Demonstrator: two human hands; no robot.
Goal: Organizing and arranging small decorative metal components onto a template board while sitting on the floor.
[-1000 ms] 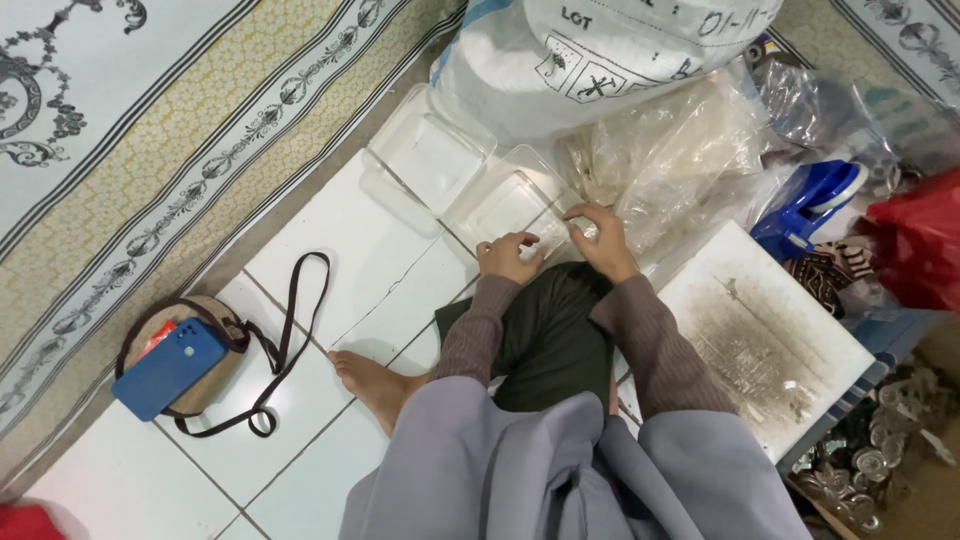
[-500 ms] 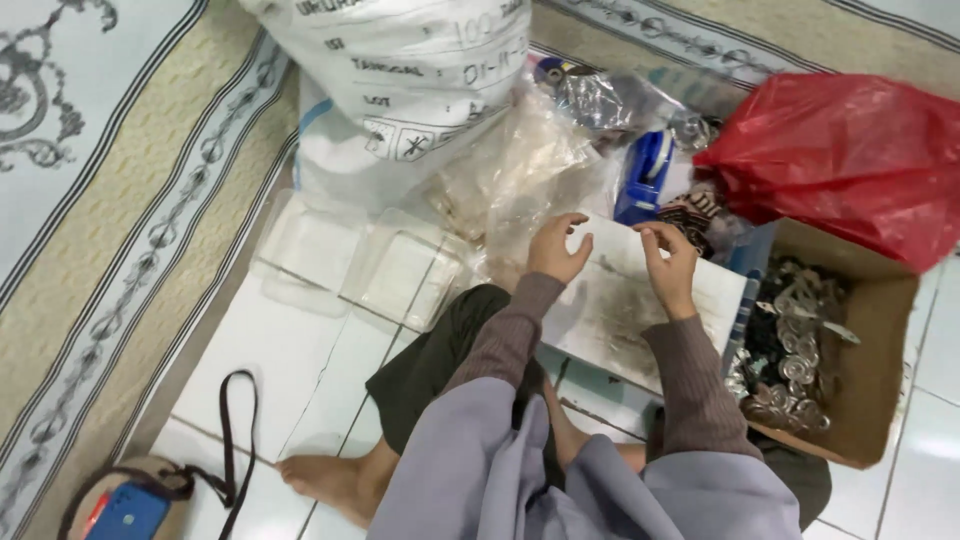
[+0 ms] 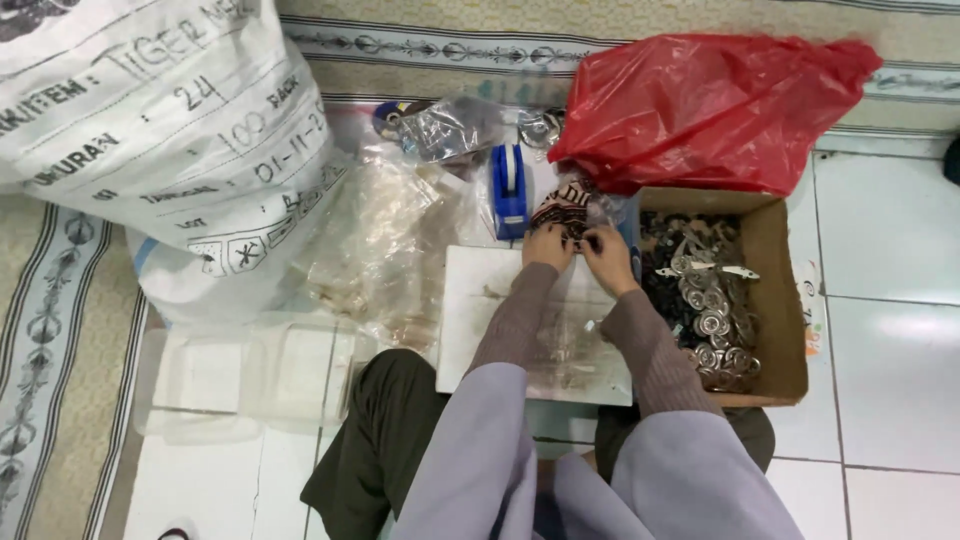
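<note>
Left hand [image 3: 548,246]: fingers pinched on a small patterned packet [image 3: 562,208].
Right hand [image 3: 607,252]: pinching the same packet.
Beside them: cardboard box [image 3: 778,290] of metal parts; white board [image 3: 480,300] beneath.

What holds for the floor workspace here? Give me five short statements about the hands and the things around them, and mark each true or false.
1. The left hand and the right hand are close together at the far edge of the white board. True.
2. The cardboard box stands to the person's left. False: it stands to the right, beside the right forearm.
3. The box holds small metal parts. True.
4. The red plastic bag lies inside the box. False: it lies beyond the box, on the floor.
5. A blue tape dispenser stands just beyond the board. True.
</note>
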